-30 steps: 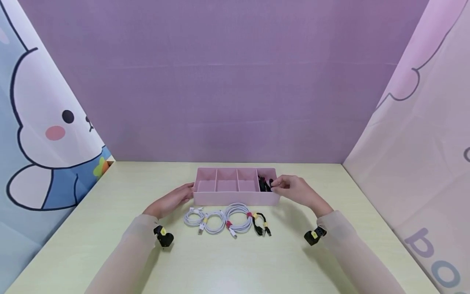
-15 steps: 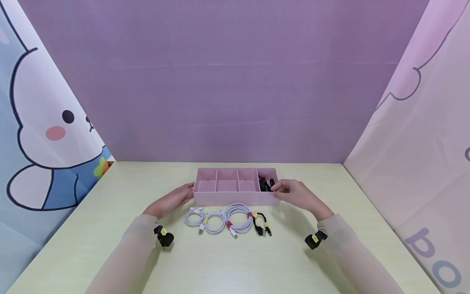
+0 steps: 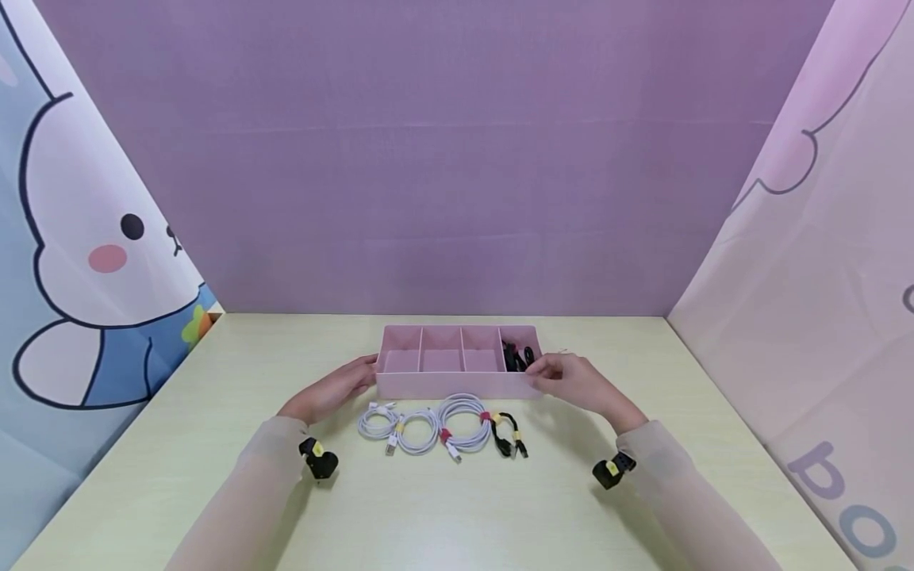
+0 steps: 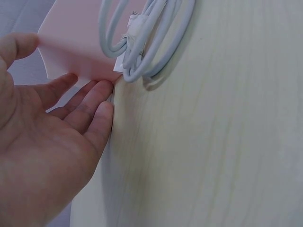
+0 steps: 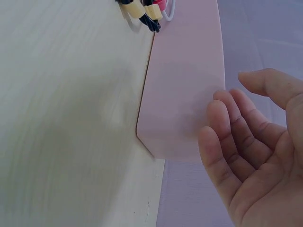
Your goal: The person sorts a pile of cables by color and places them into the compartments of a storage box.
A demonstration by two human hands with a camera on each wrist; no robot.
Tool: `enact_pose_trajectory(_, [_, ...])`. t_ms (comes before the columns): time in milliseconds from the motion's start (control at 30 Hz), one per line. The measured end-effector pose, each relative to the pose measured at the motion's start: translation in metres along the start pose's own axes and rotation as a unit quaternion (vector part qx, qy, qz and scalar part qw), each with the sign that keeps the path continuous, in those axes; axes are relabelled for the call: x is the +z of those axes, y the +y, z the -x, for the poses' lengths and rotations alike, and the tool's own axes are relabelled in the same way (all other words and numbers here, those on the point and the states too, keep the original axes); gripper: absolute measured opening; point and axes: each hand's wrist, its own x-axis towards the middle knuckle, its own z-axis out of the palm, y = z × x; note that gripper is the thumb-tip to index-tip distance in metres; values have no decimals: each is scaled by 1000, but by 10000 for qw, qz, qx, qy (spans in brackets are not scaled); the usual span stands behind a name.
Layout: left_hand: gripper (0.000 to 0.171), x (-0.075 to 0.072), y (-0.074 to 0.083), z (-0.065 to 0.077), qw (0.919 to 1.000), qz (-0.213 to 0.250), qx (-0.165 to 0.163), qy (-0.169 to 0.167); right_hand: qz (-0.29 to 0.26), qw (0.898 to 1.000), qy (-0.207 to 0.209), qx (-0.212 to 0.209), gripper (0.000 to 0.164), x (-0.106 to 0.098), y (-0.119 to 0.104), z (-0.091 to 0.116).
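Note:
A pink box [image 3: 457,387] with several compartments stands on the table, black cables [image 3: 512,358] lying in its rightmost one. My left hand [image 3: 334,388] rests against the box's left end; in the left wrist view its thumb and fingertips touch the pink wall [image 4: 78,40]. At the right end is my right hand [image 3: 577,384], its fingers loosely bent with nothing between them. In the right wrist view the fingertips are right at the box's wall [image 5: 182,75]. Coiled white cables [image 3: 464,451] and a short black cable [image 3: 504,448] lie in a row before the box.
The pale wooden table [image 3: 457,515] ends at a purple backdrop [image 3: 457,159]. Printed cloths hang at left [image 3: 78,262] and right [image 3: 821,277]. Yellow and red ties hold the cable bundles. Each wrist wears a small black camera.
My right hand has moved slightly down and right, away from the black cables in the rightmost compartment, to the box's right front corner. The left hand has stayed put.

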Motion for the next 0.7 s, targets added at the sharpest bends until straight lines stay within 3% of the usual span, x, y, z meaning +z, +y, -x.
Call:
enact_pose_trajectory(433, [64,1,0,0,9999,17,-63,83,-246,9996,-166,-21,18,9,6,4])
enact_pose_trajectory(700, [61,1,1,0,10000,10,-79,45,-94,9992,-375,-120,21,15,6,5])
